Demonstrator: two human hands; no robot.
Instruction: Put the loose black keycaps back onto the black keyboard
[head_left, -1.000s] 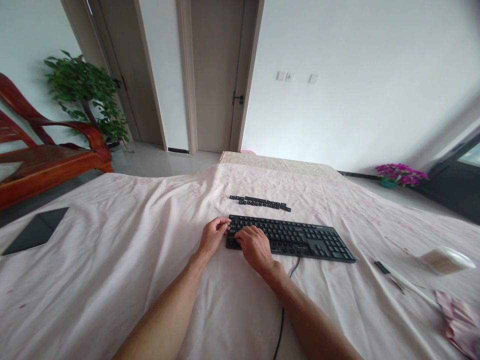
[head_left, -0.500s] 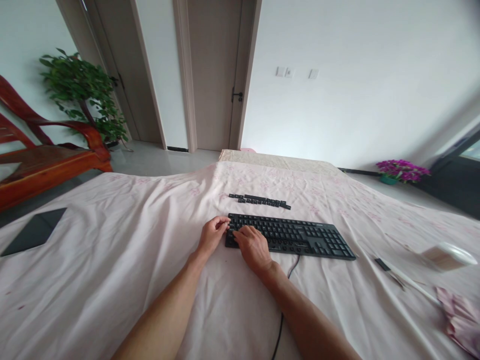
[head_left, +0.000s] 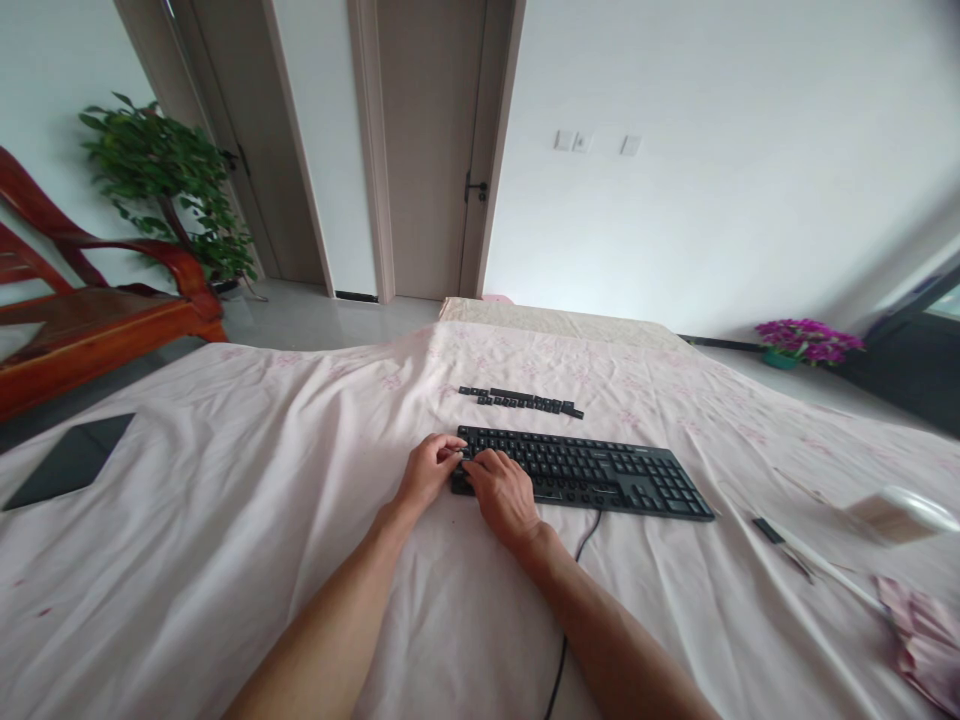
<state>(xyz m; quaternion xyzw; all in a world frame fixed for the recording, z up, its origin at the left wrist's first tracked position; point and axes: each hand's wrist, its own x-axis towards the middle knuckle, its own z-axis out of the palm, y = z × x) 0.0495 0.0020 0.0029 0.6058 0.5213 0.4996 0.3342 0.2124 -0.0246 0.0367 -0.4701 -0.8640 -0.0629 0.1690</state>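
Note:
A black keyboard (head_left: 589, 466) lies on the pinkish cloth, its lower key rows partly stripped of caps. At its left end my left hand (head_left: 433, 466) is closed, thumb and forefinger pinched; whatever sits between the fingertips is too small to name. Close beside it, my right hand (head_left: 501, 488) rests over the left keys with fingers bent and tips together, hiding what they touch. Behind the keyboard, loose black keycaps (head_left: 517, 401) are laid out in two rows, a long space bar (head_left: 512, 396) among them.
The keyboard's cable (head_left: 561, 655) runs toward me between my forearms. To the right lie a small brush (head_left: 768, 530), metal tweezers-like tool (head_left: 796, 562), a clear-topped container (head_left: 900, 513) and a pink cloth (head_left: 926, 640). A dark tablet (head_left: 69, 460) is at far left.
My left hand has shifted slightly right, its fingertips now nearer the right hand's. The right hand stays over the left keys with little change. The view has moved very slightly.

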